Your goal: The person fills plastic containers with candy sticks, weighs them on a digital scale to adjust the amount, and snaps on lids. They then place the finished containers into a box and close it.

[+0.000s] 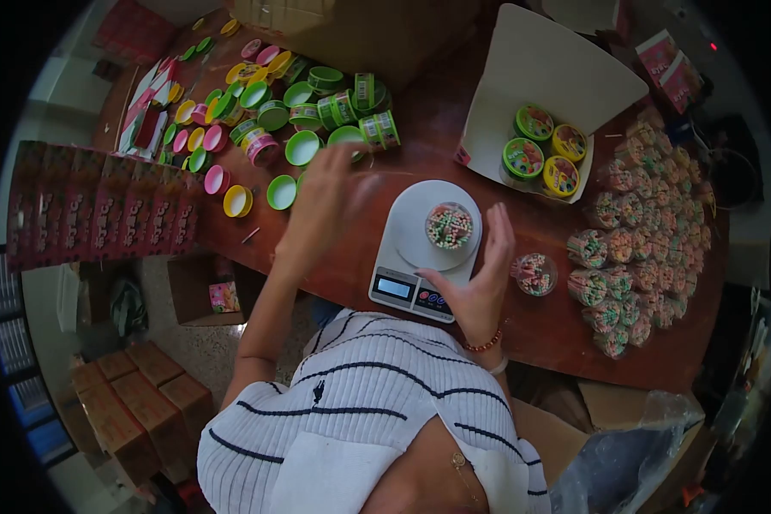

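A digital kitchen scale (385, 257) stands on the table, its display lit. On its round plate sits a clear cup of thin, pink and green tipped sticks (449, 226), seen from above. My right hand (481, 287) is open beside that cup, fingers up along its right side and thumb stretched over the scale's lower part; I see no firm grip on the cup. My left hand (324, 199) is over the table left of the scale, near a white-bottomed green tub (303, 148). Its fingers are blurred by motion, so their hold cannot be made out.
Many green, pink and yellow tubs lie at the back left. An open white box (546, 90) with several lidded tubs (522, 158) stands back right. Stick-filled cups (642, 240) crowd the right edge; another cup (534, 274) stands nearer. Pink packets (103, 206) line the left.
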{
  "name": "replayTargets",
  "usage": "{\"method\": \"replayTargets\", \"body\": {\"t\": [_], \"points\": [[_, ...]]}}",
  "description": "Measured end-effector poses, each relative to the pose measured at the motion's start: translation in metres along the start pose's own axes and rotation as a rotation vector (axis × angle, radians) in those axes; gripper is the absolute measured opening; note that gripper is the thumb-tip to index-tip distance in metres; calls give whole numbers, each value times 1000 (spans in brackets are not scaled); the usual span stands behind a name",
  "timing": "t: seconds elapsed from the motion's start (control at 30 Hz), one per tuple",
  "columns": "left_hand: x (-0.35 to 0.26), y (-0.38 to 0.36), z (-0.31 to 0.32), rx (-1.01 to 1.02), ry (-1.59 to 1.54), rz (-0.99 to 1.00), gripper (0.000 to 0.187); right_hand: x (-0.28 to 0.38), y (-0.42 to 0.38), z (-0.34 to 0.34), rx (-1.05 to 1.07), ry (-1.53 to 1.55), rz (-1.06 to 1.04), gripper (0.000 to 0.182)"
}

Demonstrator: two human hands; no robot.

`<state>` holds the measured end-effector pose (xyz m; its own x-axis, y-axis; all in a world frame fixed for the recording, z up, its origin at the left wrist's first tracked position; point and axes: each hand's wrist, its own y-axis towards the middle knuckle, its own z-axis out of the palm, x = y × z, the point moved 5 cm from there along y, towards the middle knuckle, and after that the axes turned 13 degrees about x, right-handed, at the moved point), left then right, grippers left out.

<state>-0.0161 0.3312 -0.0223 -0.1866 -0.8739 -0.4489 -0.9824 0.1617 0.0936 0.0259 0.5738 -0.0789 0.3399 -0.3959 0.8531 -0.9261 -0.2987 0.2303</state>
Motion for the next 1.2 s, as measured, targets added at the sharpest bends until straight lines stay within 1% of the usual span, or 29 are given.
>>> {"method": "replayTargets", "body": {"t": [0.07, 0.13, 0.17, 0.23, 0.27, 0.33, 0.37, 0.43, 0.47, 0.5, 0.53, 0.6, 0.63, 0.67, 0.7, 0.73, 0.8, 0.87, 0.9, 0.93, 0.97, 1.0, 1.03, 1.07, 1.13, 1.17, 1.2], "points": [[75, -9, -16, -236, 209, -107, 41, -2, -6, -12, -36, 72, 15, 117], [144, -21, -22, -237, 141, -324, 42, -3, -6, -22, -68, 137, 61, 111], [152, -22, -26, -261, 114, -307, 51, -4, -4, -24, -68, 140, 54, 111], [161, -19, -10, -226, 109, -291, 63, -10, -2, -28, -100, 163, 116, 108], [159, -14, 1, -261, 96, -249, 69, -12, 0, -29, -125, 140, 104, 103], [162, -6, 18, -223, 26, -264, 69, -14, 4, -28, -134, 137, 81, 102], [164, -6, 18, -236, -107, -282, 70, -14, 3, -29, -161, 134, 71, 101], [152, -20, -2, -395, -159, -273, 71, -10, 0, -37, -191, 150, 92, 99], [164, -34, -6, -466, -210, -181, 69, -8, -6, -42, -209, 175, 102, 97], [163, -53, -18, -460, -245, -234, 68, -8, -10, -48, -238, 222, 121, 88], [163, -74, -27, -464, -328, -258, 70, -10, -14, -50, -226, 209, 145, 88], [155, -118, -46, -407, -458, -290, 72, -17, -18, -59, -304, 257, 133, 78], [145, -137, -58, -342, -383, -341, 70, -18, -18, -63, -297, 226, 125, 71], [133, -153, -66, -276, -307, -388, 68, -20, -17, -65, -292, 226, 133, 71], [119, -167, -70, -343, -240, -409, 64, -21, -15, -67, -261, 225, 132, 68], [114, -177, -63, -336, -243, -410, 64, -21, -13, -67, -232, 223, 129, 65], [111, -203, -44, -527, -317, -365, 64, -19, -7, -67, -227, 229, 144, 63], [113, -214, 0, -106, -205, -543, 68, -18, -2, -66, -220, 238, 148, 61], [108, -211, 22, 91, -88, -445, 69, -16, 1, -64, -204, 219, 142, 60], [104, -215, 25, 86, -84, -442, 69, -14, 4, -62, -194, 201, 138, 60], [95, -218, 15, -70, -5, -388, 69, -12, 6, -59, -212, 203, 130, 60], [88, -218, 9, -224, 64, -335, 68, -11, 5, -56, -211, 260, 133, 64], [90, -219, 16, -203, -34, -418, 66, -11, 2, -55, -194, 313, 143, 69], [83, -221, 17, -204, -42, -421, 66, -12, 0, -54, -189, 306, 143, 69], [83, -211, 15, -78, -147, -444, 64, -8, 10, -37, -5, 79, 30, 80], [87, -206, 18, -369, -522, -315, 59, -4, 13, -29, 69, 2, 12, 96], [80, -195, 20, -421, -1004, -397, 60, -3, 13, -22, 87, 10, 8, 96]]}}
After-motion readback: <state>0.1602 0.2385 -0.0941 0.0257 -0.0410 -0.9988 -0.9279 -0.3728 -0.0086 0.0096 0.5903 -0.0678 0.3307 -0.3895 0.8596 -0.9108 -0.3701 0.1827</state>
